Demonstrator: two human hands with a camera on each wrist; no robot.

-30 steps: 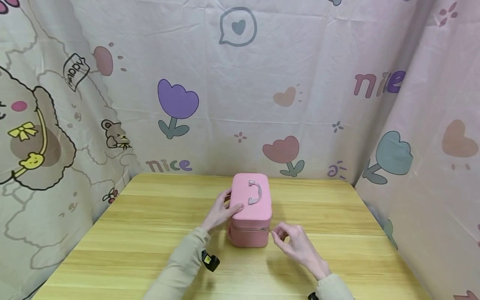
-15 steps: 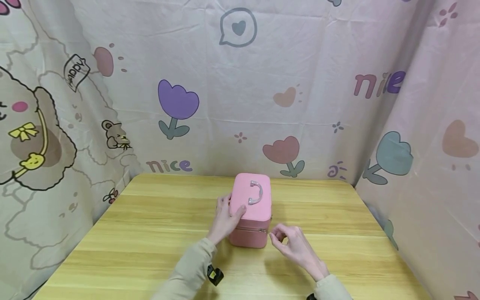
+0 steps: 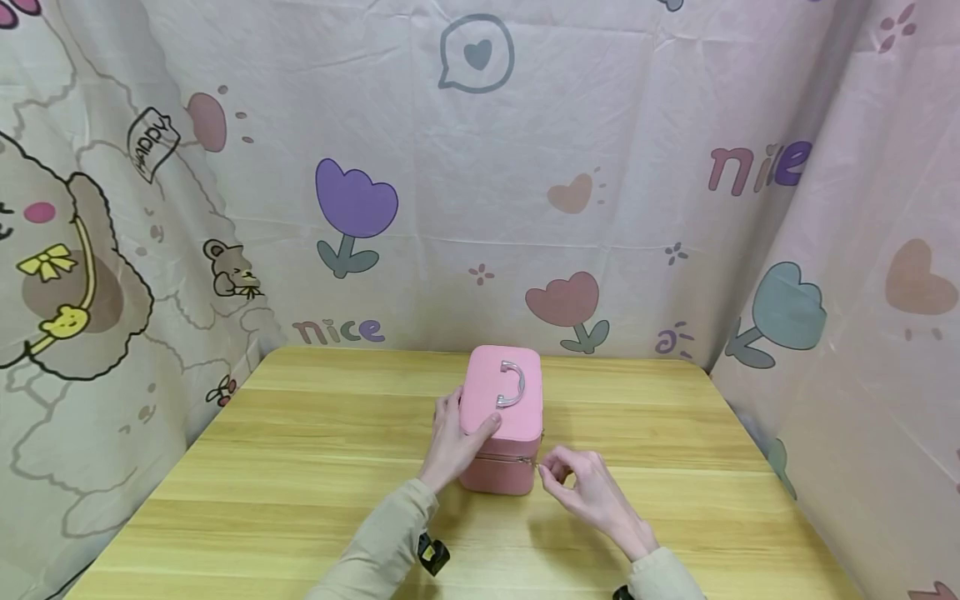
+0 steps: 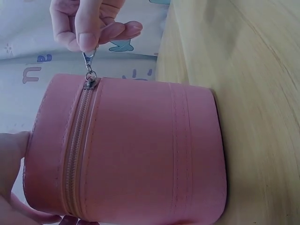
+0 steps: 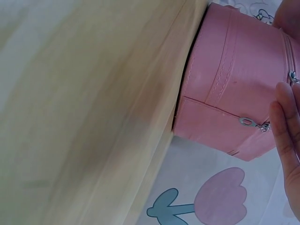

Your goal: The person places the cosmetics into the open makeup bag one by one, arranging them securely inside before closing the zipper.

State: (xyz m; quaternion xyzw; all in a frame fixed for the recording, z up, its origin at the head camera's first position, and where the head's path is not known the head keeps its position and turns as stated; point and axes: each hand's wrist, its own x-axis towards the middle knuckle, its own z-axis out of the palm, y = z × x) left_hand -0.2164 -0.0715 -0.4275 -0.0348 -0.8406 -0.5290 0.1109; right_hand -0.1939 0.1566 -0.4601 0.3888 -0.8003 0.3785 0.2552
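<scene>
A pink zippered case (image 3: 501,396) with a silver top handle (image 3: 512,384) stands upright on the table, its lid down. My left hand (image 3: 452,440) grips its left side, thumb lying over the lid's near left edge. At the near right corner my right hand (image 3: 592,492) pinches a silver zipper pull (image 4: 89,58) between thumb and forefinger. In the left wrist view the zipper (image 4: 75,150) runs closed from that slider across the face of the case. A second zipper pull (image 5: 247,122) hangs loose on the side in the right wrist view.
The wooden table (image 3: 300,467) extends around the case on all sides. Printed curtains (image 3: 450,167) hang behind it and at both sides. A black wrist camera (image 3: 432,554) hangs by the left sleeve.
Since a second ago my left hand has shifted right and nearer along the case, its thumb further over the lid. The case has turned slightly. My right hand has moved slightly left with the zipper pull.
</scene>
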